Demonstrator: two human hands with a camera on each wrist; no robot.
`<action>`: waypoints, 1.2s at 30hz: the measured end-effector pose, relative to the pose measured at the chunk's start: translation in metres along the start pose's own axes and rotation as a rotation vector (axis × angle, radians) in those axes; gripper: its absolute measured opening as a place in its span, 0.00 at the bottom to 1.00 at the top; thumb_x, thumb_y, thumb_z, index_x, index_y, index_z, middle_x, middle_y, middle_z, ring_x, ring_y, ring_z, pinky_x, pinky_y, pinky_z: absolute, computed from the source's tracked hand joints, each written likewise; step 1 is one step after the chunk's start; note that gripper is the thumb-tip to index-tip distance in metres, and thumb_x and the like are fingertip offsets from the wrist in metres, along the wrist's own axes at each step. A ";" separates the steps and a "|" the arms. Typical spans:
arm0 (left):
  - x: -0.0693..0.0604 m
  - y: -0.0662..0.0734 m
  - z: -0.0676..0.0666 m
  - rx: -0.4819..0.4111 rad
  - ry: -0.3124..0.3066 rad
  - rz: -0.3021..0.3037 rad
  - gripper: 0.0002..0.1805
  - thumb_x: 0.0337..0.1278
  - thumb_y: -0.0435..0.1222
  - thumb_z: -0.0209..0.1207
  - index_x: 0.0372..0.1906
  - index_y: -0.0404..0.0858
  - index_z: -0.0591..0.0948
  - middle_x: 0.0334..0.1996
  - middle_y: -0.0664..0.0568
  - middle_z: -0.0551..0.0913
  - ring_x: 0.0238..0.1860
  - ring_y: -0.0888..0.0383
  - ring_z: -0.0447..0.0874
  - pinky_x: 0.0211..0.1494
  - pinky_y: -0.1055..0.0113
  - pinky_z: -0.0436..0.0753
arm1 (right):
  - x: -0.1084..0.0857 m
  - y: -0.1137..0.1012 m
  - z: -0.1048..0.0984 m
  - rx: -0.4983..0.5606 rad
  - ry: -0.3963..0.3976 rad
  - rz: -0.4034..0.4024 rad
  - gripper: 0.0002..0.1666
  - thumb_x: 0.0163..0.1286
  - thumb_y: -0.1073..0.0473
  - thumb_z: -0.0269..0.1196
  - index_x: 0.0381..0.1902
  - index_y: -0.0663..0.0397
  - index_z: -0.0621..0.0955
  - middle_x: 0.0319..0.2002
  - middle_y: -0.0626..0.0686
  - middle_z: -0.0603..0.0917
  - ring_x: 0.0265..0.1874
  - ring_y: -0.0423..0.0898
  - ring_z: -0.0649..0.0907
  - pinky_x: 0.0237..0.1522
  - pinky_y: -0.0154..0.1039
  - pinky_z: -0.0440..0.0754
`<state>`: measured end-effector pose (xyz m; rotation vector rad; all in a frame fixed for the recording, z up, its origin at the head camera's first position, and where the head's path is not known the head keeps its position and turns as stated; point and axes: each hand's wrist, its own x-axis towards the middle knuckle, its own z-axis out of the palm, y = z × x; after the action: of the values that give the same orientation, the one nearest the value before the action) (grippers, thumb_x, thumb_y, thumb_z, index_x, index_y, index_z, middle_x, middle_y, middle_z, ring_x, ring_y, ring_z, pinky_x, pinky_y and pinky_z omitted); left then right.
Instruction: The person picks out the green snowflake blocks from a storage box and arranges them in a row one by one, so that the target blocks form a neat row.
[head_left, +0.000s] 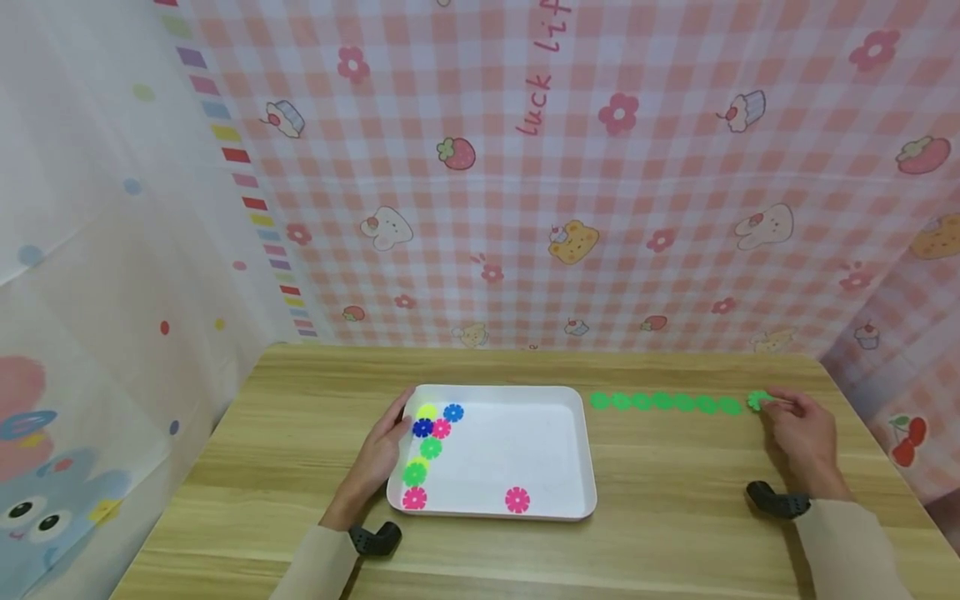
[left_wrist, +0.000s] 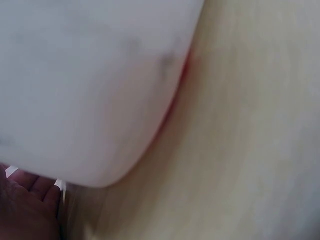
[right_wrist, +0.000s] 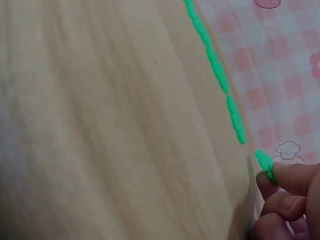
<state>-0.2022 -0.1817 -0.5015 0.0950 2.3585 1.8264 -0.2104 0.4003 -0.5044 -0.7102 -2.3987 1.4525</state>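
Observation:
My right hand (head_left: pixel 804 429) pinches a green notched disc (head_left: pixel 757 401) between thumb and finger, at the right end of a row of several green discs (head_left: pixel 662 402) on the table. In the right wrist view the held disc (right_wrist: pixel 265 164) is tilted, a small gap from the row (right_wrist: pixel 216 65). My left hand (head_left: pixel 380 454) holds the left wall of a white tray (head_left: pixel 587 450). Inside the tray, pink, green, yellow and blue discs lie mostly along the left side, and one pink disc (head_left: pixel 517 500) lies near the front edge. The left wrist view shows the tray's underside (left_wrist: pixel 90 100) and part of the hand (left_wrist: pixel 30 210).
The wooden table (head_left: pixel 675 533) extends on all sides of the tray. Behind it hangs a pink checked cloth (head_left: pixel 510 208), close to the row of discs, with a pale patterned cloth (head_left: pixel 97 233) at the left. A black band sits on each wrist.

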 end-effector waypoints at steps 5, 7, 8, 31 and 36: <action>0.003 -0.009 0.000 0.008 0.012 0.020 0.28 0.80 0.37 0.35 0.79 0.49 0.53 0.80 0.53 0.48 0.80 0.53 0.39 0.80 0.50 0.40 | 0.002 0.000 0.005 -0.035 0.032 0.019 0.18 0.70 0.56 0.61 0.52 0.63 0.80 0.19 0.22 0.73 0.22 0.25 0.73 0.24 0.24 0.72; 0.004 -0.010 0.000 0.007 0.012 0.019 0.28 0.80 0.37 0.35 0.79 0.49 0.53 0.80 0.53 0.48 0.80 0.53 0.39 0.80 0.51 0.40 | 0.002 0.000 0.005 -0.031 0.039 0.031 0.16 0.70 0.56 0.62 0.49 0.62 0.81 0.19 0.23 0.73 0.22 0.26 0.73 0.24 0.24 0.72; 0.004 -0.009 0.000 0.008 0.012 0.017 0.28 0.80 0.37 0.35 0.79 0.49 0.53 0.80 0.53 0.48 0.80 0.53 0.39 0.81 0.51 0.40 | 0.002 0.000 0.005 -0.030 0.047 0.042 0.15 0.70 0.56 0.62 0.48 0.61 0.81 0.19 0.24 0.73 0.21 0.26 0.73 0.23 0.24 0.73; -0.004 0.007 0.000 0.014 0.003 0.011 0.28 0.79 0.33 0.34 0.79 0.43 0.52 0.80 0.48 0.47 0.80 0.49 0.38 0.80 0.50 0.40 | -0.002 -0.005 0.007 -0.130 0.056 0.085 0.22 0.71 0.51 0.59 0.55 0.61 0.78 0.25 0.37 0.72 0.25 0.36 0.71 0.24 0.30 0.71; 0.004 -0.011 -0.001 0.027 0.012 0.041 0.28 0.80 0.36 0.34 0.79 0.47 0.53 0.80 0.50 0.48 0.80 0.51 0.39 0.80 0.50 0.40 | -0.005 -0.010 0.007 -0.093 0.043 0.108 0.21 0.71 0.49 0.58 0.53 0.58 0.78 0.27 0.37 0.72 0.25 0.35 0.72 0.24 0.30 0.72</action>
<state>-0.2055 -0.1845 -0.5126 0.1380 2.4074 1.8181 -0.2117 0.3882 -0.4983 -0.8967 -2.4419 1.3578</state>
